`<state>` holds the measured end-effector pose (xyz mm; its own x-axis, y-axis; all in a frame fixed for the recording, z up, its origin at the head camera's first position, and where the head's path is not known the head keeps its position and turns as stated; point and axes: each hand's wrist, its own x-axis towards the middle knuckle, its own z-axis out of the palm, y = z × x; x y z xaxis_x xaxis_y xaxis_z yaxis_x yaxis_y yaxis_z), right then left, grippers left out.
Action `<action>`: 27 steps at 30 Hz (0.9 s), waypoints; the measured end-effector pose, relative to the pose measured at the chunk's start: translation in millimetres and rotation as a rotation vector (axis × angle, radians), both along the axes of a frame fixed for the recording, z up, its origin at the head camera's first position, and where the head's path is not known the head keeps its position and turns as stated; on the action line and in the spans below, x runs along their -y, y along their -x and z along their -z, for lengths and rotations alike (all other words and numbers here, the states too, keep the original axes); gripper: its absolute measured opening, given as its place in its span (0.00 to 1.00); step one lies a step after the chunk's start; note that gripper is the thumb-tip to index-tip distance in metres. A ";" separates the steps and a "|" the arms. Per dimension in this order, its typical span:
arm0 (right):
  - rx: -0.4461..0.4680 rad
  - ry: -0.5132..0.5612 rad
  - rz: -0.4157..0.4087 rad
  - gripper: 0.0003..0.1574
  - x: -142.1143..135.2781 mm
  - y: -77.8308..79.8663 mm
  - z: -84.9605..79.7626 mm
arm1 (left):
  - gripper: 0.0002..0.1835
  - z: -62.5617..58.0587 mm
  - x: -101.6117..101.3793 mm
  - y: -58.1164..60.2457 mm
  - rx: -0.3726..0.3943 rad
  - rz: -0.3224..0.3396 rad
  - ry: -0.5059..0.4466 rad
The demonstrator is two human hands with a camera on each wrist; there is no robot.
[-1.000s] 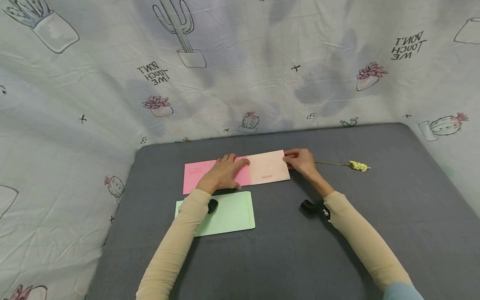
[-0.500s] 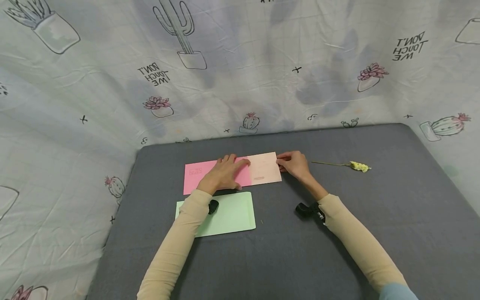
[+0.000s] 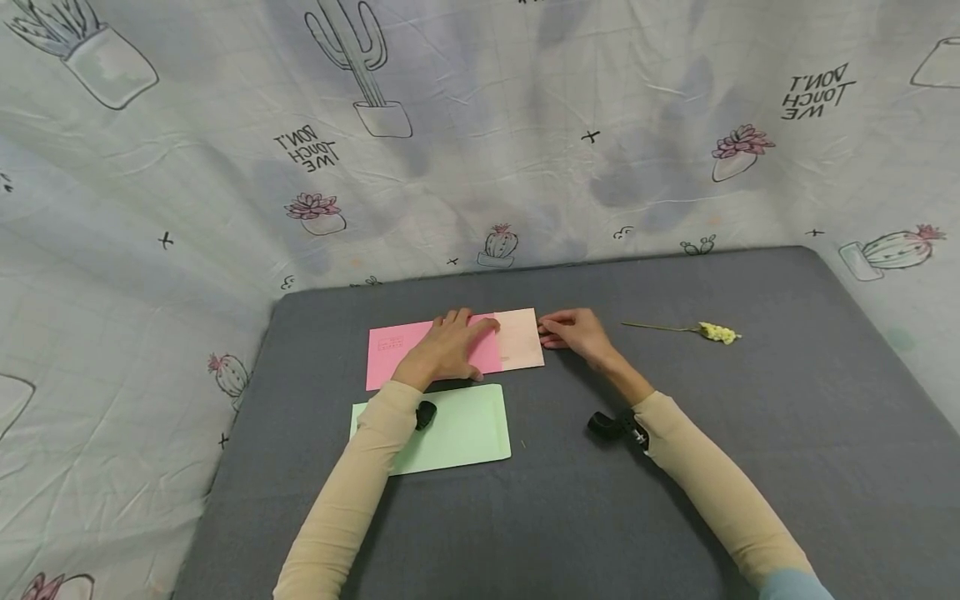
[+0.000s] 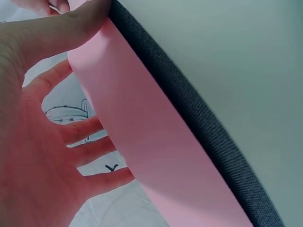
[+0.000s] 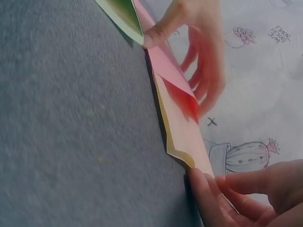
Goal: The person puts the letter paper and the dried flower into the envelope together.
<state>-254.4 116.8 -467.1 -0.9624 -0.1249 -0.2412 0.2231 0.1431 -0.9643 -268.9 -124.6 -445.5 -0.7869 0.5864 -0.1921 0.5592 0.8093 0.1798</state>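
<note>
A pink envelope (image 3: 393,346) lies on the grey table. My left hand (image 3: 444,346) spans its right part, thumb at the near edge and spread fingers at the far edge, holding it across its width. In the right wrist view the envelope's right end gapes, with a peach folded card (image 5: 182,130) partly inside. The card's outer part (image 3: 519,339) sticks out to the right, and its yellowish inner layer shows at the near side. My right hand (image 3: 581,335) pinches the card's right end between thumb and fingers. A green envelope (image 3: 457,425) lies just below, partly under my left forearm.
A yellow flower (image 3: 717,332) on a thin stem lies to the right of my right hand. A printed cactus cloth (image 3: 525,167) hangs behind the grey table (image 3: 547,517) and along its left side.
My right hand has moved left, and the peach card has slid farther into the pink envelope, leaving a shorter part outside. My left hand and the green envelope stay in place.
</note>
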 end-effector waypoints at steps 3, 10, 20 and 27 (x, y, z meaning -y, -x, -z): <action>0.008 0.039 -0.017 0.17 5.4 -1.4 -0.3 | 0.45 0.7 0.2 -0.5 -0.012 0.004 0.001; 0.021 0.115 -0.056 0.18 14.6 -2.5 2.2 | 0.46 2.1 0.8 -0.9 -0.012 -0.004 0.008; 0.099 0.199 -0.071 0.21 21.8 -2.6 0.4 | 0.46 3.3 1.3 -0.6 -0.020 0.000 0.001; 0.114 0.270 -0.116 0.23 28.0 -2.5 1.1 | 0.48 2.8 0.8 -1.3 -0.028 0.002 0.006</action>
